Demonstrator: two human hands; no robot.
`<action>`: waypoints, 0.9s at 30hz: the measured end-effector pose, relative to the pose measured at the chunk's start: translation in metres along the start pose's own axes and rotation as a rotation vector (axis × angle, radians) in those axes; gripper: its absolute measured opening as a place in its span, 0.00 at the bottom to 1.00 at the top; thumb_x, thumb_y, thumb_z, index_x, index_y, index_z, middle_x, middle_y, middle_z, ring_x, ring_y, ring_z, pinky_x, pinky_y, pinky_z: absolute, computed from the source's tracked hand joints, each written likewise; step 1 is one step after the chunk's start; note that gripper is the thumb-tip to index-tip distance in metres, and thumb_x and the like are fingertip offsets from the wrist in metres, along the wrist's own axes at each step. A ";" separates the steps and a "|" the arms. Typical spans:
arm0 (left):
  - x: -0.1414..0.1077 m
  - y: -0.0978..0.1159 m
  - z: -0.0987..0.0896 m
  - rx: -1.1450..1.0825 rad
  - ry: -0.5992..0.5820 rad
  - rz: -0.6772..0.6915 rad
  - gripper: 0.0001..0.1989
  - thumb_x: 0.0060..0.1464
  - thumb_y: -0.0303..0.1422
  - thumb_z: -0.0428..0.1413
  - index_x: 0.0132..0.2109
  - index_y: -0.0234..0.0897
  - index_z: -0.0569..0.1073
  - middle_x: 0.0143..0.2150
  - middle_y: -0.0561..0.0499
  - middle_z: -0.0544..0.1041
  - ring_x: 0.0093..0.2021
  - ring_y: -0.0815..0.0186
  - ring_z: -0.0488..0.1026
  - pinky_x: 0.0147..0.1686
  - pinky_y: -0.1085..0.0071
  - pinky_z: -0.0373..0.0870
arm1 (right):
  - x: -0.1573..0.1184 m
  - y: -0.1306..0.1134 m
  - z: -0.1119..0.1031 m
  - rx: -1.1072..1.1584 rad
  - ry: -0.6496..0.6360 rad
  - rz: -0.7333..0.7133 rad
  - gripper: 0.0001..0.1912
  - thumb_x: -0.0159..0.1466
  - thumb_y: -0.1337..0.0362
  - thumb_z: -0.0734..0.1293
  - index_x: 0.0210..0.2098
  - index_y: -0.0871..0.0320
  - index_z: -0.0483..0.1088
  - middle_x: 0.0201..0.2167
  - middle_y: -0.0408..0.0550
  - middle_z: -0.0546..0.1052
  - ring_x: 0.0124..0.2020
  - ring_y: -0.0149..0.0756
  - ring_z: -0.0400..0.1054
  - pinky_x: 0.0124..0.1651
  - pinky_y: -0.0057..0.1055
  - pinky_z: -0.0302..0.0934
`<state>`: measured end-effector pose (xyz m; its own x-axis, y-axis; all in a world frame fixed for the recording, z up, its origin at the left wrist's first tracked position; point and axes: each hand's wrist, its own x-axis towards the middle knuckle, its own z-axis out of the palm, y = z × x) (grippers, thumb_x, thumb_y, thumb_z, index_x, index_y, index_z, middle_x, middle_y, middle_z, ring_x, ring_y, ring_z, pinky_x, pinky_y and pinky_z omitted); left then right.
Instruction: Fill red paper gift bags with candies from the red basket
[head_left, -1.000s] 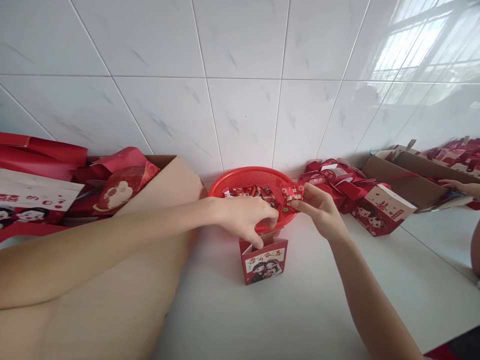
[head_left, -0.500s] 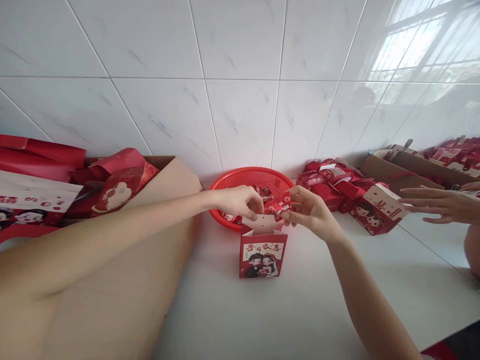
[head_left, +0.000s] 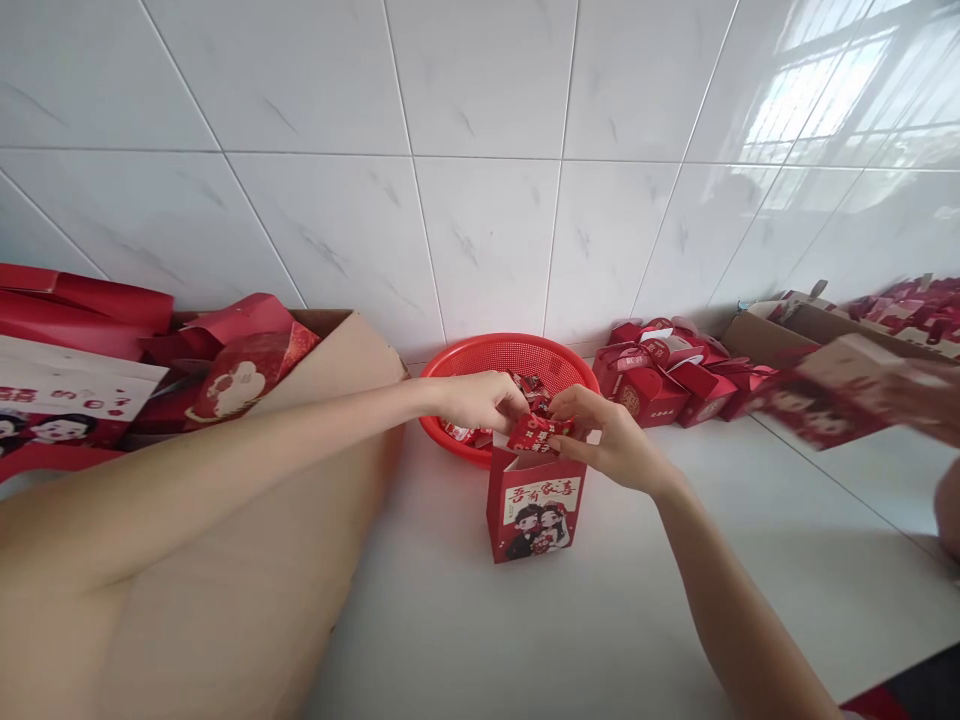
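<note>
An upright red gift box point(head_left: 536, 515) with a cartoon couple on its front stands on the pale surface, its top open. Over its mouth is a small red patterned packet point(head_left: 536, 434), pinched by the thumb and fingers of my right hand point(head_left: 611, 440). My left hand point(head_left: 484, 402) reaches in from the left, its fingers closed and curled down at the packet's left end; what they grip is hidden. Directly behind the box sits a red plastic basket point(head_left: 510, 342) with small wrapped packets in it, partly covered by my hands.
A large cardboard carton point(head_left: 330, 480) with red gift boxes point(head_left: 247, 375) fills the left. Tied red boxes point(head_left: 652, 395) cluster against the tiled wall point(head_left: 487, 230). At right, another person's hand point(head_left: 926, 400) holds a blurred red-and-cream box point(head_left: 825, 400), before more cartons point(head_left: 765, 335).
The packet has shifted left over the box mouth with my right hand. The gift box has moved slightly right and turned. The other person has picked up the box at right.
</note>
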<state>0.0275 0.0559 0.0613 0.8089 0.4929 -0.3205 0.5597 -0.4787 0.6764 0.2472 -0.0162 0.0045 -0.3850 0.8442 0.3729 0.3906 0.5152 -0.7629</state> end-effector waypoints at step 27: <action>-0.001 0.003 0.001 0.116 -0.025 -0.047 0.22 0.47 0.23 0.53 0.47 0.39 0.82 0.28 0.54 0.77 0.24 0.72 0.69 0.20 0.80 0.60 | -0.008 -0.019 0.009 -0.338 -0.117 -0.213 0.12 0.70 0.69 0.60 0.41 0.58 0.76 0.33 0.51 0.78 0.35 0.37 0.70 0.36 0.31 0.63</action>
<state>0.0287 0.0534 0.0624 0.7850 0.4990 -0.3672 0.6127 -0.5376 0.5793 0.2354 -0.0340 0.0118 -0.5719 0.7011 0.4258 0.5371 0.7124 -0.4517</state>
